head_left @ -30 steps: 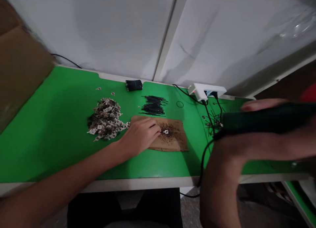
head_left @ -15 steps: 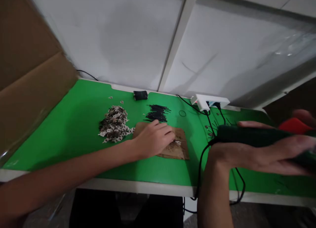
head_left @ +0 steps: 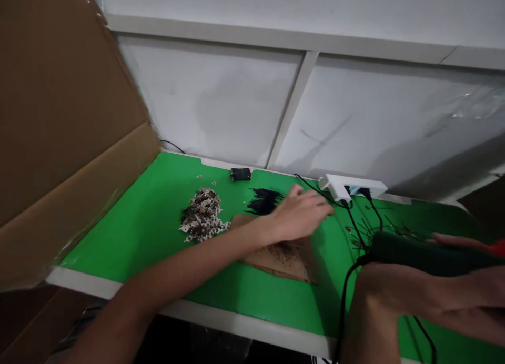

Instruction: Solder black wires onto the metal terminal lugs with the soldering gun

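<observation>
The far side is being closed off by a white wall [head_left: 229, 101], and the work is being carried by a green table [head_left: 138, 222], with a brown carton [head_left: 67, 117] standing at its left. By the right hand [head_left: 445, 295] a dark green tool [head_left: 414, 253] is being gripped at the right, the fingers being wrapped around it and partly cut off by the edge of view; its working end is not being shown. The left hand [head_left: 303, 211] is being held past the wires, over the far right part of the card; its fingers are being seen curled but blurred, and whether anything is being pinched cannot be told. The speckled card [head_left: 272, 261] is being partly covered by the left forearm. A power strip [head_left: 351, 188] is being backed by the wall at far right, and the tool's cord [head_left: 347, 285] is being draped over the near edge; slack there is probably being needed for a steady grip. At left a pile [head_left: 203, 216] of pale tabs is being skirted closely by the forearm, so a raised wrist is seemingly being called for, lest tabs be scattered. Beyond the card black wires [head_left: 263, 202] are being kept roughly parallel, an order worth preserving, with a tied bundle [head_left: 240, 174] lying farther off.
</observation>
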Tool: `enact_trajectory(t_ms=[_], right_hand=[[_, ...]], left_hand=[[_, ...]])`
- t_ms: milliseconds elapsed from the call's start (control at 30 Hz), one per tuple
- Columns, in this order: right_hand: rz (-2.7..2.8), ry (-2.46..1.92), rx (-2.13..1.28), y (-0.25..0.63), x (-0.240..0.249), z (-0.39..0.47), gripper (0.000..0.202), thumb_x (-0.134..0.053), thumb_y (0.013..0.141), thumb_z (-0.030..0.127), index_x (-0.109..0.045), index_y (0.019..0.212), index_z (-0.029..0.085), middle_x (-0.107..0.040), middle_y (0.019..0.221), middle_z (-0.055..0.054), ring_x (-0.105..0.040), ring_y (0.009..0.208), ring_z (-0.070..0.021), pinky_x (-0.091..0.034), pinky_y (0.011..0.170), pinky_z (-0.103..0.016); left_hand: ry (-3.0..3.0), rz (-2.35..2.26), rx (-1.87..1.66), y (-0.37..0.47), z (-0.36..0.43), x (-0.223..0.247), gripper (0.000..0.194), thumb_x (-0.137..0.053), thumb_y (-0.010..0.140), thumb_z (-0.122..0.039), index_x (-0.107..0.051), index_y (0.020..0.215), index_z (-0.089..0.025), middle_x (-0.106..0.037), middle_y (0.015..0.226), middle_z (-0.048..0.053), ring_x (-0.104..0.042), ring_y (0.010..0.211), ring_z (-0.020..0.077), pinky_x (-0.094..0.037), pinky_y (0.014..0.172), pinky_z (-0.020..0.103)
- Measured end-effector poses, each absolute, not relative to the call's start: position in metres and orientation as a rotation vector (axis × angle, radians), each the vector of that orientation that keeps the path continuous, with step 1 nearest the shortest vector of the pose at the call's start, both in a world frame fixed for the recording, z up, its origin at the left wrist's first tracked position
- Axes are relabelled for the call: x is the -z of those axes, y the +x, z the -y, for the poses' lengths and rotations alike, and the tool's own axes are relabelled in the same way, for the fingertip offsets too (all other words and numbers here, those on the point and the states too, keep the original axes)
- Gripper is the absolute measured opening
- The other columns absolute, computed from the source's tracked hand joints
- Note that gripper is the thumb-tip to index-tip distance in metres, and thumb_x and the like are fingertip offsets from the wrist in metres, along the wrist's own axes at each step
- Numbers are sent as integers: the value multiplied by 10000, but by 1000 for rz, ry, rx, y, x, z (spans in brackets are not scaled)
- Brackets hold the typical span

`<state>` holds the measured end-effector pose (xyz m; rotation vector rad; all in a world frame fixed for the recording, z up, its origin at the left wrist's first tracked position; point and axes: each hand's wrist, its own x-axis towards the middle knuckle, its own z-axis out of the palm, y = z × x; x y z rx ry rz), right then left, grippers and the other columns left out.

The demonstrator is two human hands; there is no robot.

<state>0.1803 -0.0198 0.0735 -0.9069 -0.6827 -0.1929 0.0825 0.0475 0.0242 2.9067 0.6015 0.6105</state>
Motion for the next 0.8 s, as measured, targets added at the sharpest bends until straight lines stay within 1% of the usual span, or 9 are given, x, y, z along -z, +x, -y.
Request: enact_trajectory(t_ms=[33,67,100,133,233,367,467,667,800], right_hand=[[613,-776,414,178,-72,21,143,-632,874,507,-624,969,399,-671,1065,21,-626,1072,-220,-609,628,-371],[577,-699,538,175,-70,22,114,-676,860,402,-622,956,374,-689,1015,14,-642,1003,-222,-613,661,-392],[573,-670,584,173,-68,23,145,-697,851,324,-623,973,348,-701,990,3,-655,955,-227,-612,673,-414],[613,-706,543,171,-66,24,179,-696,859,292,-619,1016,330,-706,1006,-1,-665,945,-227,-609,674,-423],[678,-835,411,166,-61,26,238,-685,893,303,-582,1107,295,-692,1031,-18,-681,927,-223,-593,651,-409],[645,-953,370,164,-57,26,283,-688,902,374,-534,1114,268,-659,1067,-37,-652,785,-190,-580,649,-395],[623,-1011,343,163,-55,26,348,-701,874,441,-530,1110,250,-635,1126,-68,-618,756,-187,-563,622,-401],[647,-946,214,157,-51,23,315,-706,865,313,-506,1102,254,-667,1021,-20,-597,686,-153,-489,597,-335],[722,-1004,25,155,-48,23,210,-710,873,300,-551,992,233,-701,939,0,-575,610,-115,-452,560,-286]], left_hand=[[2905,-696,-619,59,-53,-23,243,-462,1041,-191,-690,1124,-189,-724,1162,66,-597,1126,238,-353,924,435],[2905,-785,-611,36,-59,-20,214,-499,1033,-223,-698,1109,-198,-725,1155,64,-594,1115,248,-343,924,441],[2903,-871,-590,16,-64,-17,178,-552,1014,-263,-707,1076,-200,-729,1131,66,-591,1097,261,-334,918,448],[2896,-952,-574,-2,-68,-13,159,-594,994,-288,-714,1047,-199,-731,1111,70,-587,1084,271,-324,922,458],[2881,-1036,-557,-32,-73,2,133,-642,964,-301,-731,1015,-216,-733,1118,64,-582,1056,270,-297,932,473],[2881,-1012,-605,-34,-71,13,127,-619,972,-256,-734,931,-221,-748,1075,41,-588,1021,253,-287,917,472],[2902,-1013,-643,-29,-71,13,147,-599,974,-222,-717,887,-207,-755,1025,41,-590,996,249,-289,905,470],[2893,-1047,-730,-32,-70,9,159,-557,970,-183,-676,866,-196,-757,965,47,-596,964,252,-303,901,459],[2770,-1036,-863,-37,-63,0,151,-542,986,-208,-658,889,-199,-754,972,35,-615,936,230,-319,882,419]])
